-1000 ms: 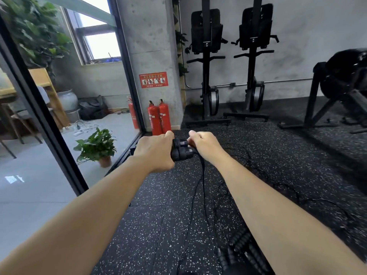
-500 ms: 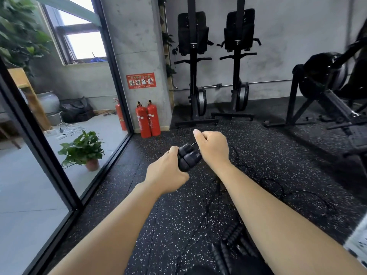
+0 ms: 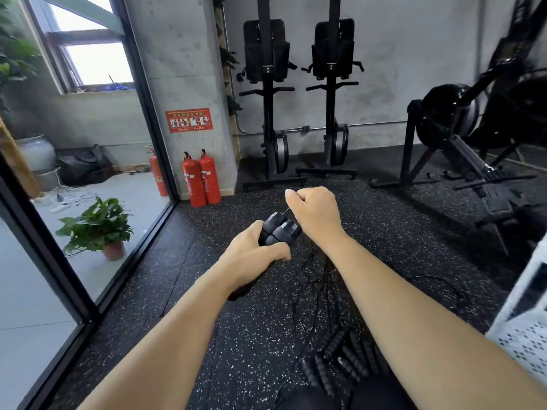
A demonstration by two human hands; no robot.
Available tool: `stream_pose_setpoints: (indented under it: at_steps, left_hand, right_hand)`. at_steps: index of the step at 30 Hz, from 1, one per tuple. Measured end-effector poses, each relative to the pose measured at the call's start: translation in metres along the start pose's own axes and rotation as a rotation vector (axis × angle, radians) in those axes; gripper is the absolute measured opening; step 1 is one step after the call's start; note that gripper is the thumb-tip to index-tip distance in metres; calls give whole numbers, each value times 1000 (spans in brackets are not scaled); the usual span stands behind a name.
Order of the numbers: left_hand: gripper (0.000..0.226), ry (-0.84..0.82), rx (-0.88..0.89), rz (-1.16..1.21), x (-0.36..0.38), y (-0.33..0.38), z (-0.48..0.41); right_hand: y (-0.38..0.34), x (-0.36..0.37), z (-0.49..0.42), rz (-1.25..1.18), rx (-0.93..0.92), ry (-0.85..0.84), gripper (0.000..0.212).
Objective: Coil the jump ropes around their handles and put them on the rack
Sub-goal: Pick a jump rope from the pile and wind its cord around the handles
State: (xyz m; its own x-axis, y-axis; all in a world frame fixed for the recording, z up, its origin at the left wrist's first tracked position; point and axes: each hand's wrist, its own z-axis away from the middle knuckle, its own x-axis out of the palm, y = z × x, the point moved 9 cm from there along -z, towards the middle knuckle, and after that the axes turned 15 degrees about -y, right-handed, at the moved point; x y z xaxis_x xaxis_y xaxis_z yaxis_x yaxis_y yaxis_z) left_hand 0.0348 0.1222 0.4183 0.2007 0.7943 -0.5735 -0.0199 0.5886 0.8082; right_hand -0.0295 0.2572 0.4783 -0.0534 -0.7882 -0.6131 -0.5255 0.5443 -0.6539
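Note:
My left hand (image 3: 257, 253) grips a pair of black jump rope handles (image 3: 280, 229) held side by side, their ends pointing up and away from me. Just right of them, my right hand (image 3: 314, 213) is closed in a fist and pinches the thin black rope (image 3: 286, 211) where it leaves the handle tops. The rest of that rope hangs down between my forearms to the floor. More black ribbed handles (image 3: 337, 355) and loose ropes (image 3: 313, 279) lie in a heap on the speckled rubber floor below my arms.
Two upright rowing machines (image 3: 268, 93) stand against the far wall, with another machine (image 3: 461, 143) at right. Red fire extinguishers (image 3: 201, 179) stand by a concrete pillar. A glass wall (image 3: 97, 202) runs along the left, a potted plant (image 3: 100, 226) behind it. A white perforated panel (image 3: 524, 321) shows at the right edge.
The handles have tipped from lying sideways to pointing up and away. My left hand dropped lower and nearer; my right hand rose above the handle tops. The view swung right.

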Motion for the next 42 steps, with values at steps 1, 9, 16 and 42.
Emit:
stream_pose_setpoints:
  at_steps: [1,9,16,42]
  left_hand:
    - [33,4,17,26,-2,1,1]
    - [41,161,150,436,-23,-3,22]
    - [41,141,195,356,-21,14,35]
    - [35,373,-169,-359,-99,10,55]
  right_hand:
    - [0,1,0,-63,3,-33,60]
    - [57,22,29,-682,308,16,42]
    - [-21,46,30,75,181,-293,38]
    - [-78,-3,22,567,-41,-129,49]
